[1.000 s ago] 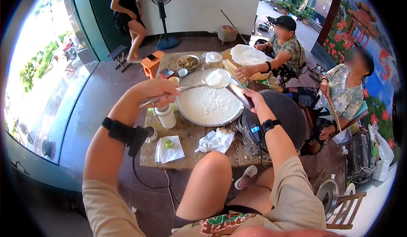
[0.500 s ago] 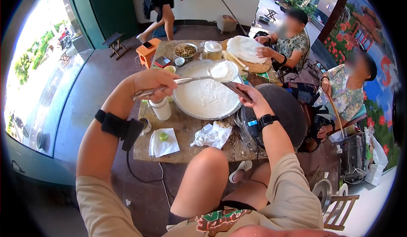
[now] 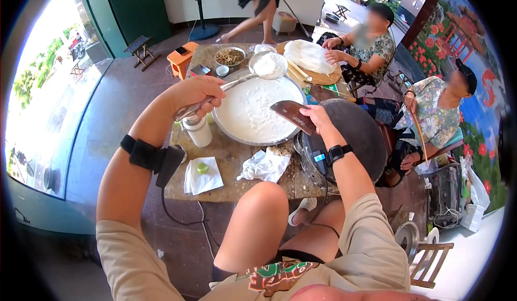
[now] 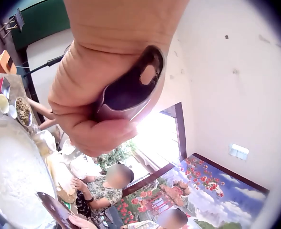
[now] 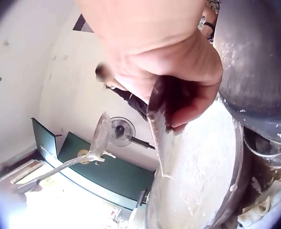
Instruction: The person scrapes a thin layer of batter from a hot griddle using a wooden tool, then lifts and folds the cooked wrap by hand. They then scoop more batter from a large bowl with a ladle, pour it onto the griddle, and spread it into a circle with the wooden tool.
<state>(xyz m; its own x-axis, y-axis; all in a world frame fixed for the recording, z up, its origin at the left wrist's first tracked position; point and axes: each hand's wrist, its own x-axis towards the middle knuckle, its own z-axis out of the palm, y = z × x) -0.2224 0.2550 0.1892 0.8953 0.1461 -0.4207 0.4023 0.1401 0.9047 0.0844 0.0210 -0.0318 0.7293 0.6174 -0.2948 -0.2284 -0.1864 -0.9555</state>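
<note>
My left hand [image 3: 200, 97] grips the metal handle of a ladle [image 3: 268, 65]. White batter fills the ladle's bowl, held above the far side of a wide metal basin [image 3: 257, 141], and clings in strands to its rim in the right wrist view. The handle's dark hollow end [image 4: 131, 88] pokes out of my fist in the left wrist view. In my right hand [image 3: 319, 120] is a flat dark-brown scraper [image 3: 291, 114], pinched at one end over the basin's near right side. Batter coats its lower edge [image 5: 159, 157]. Thick white batter [image 3: 258, 104] lies in the basin.
Right of the basin stands a round black griddle [image 3: 353, 142]. A white jar [image 3: 198, 132], napkins [image 3: 203, 178] and a crumpled cloth [image 3: 264, 165] lie nearby. Beyond sit a bowl of filling [image 3: 230, 57] and pale flat sheets [image 3: 307, 56]. Two people sit on the right; another walks behind.
The scraper, earlier against the ladle's bowl, has come away toward the lower right. The ladle has shifted slightly up and left. The walking person has moved right; a seated person's hands drew back onto the sheets.
</note>
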